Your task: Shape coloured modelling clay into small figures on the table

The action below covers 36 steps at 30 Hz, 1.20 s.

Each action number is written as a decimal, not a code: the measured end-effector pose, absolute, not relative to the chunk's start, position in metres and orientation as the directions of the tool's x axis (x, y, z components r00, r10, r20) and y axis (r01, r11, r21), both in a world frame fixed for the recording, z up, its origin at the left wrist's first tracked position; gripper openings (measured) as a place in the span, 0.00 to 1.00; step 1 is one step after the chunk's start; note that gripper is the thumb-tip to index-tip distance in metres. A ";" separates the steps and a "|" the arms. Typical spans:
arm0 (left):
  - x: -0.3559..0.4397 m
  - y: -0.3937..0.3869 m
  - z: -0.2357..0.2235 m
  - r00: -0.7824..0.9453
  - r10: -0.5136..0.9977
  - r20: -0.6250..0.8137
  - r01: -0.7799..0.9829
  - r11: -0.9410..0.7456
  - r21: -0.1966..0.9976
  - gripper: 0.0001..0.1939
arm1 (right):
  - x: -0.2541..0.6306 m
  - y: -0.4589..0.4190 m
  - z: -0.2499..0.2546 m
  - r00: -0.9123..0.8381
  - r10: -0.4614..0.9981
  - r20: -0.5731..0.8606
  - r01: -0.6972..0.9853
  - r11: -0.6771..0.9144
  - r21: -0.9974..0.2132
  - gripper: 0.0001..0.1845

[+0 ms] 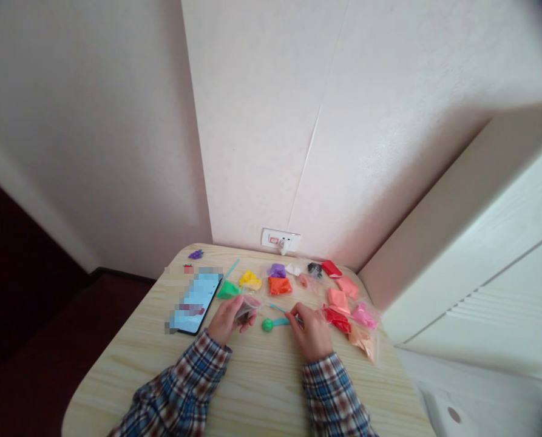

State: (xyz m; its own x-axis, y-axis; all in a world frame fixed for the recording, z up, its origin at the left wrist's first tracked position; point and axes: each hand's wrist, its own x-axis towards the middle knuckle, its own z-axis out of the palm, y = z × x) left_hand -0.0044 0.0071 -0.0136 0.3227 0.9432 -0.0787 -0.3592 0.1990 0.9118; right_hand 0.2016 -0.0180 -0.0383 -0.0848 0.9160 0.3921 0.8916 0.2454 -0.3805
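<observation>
My left hand (227, 319) is closed on a clear plastic bag (249, 305) with something dark at its lower part, partly hidden by my fingers. My right hand (311, 331) pinches a thin light-blue modelling tool (278, 308), its tip pointing left toward the bag. Below that tip a small green clay ball (267, 325) rests on the table, touching or very near a flat blue tool (280, 321) whose right end passes behind my right fingers. A bag of green clay (229, 290) lies just beyond my left hand.
A phone (198, 301) with a lit screen lies at left. Behind it sit a purple grape-like clay piece (196, 254) and a small red piece (187, 268). Several clay bags, including yellow (250, 280), orange (280, 286) and pink (365, 315), spread along the back and right. A wall socket (280, 240) is behind.
</observation>
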 end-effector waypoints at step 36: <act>-0.004 -0.003 0.003 0.474 0.816 0.329 -0.148 -0.295 0.944 0.11 | 0.186 -0.049 0.043 -0.135 0.764 0.631 0.501 0.602 -0.622 0.03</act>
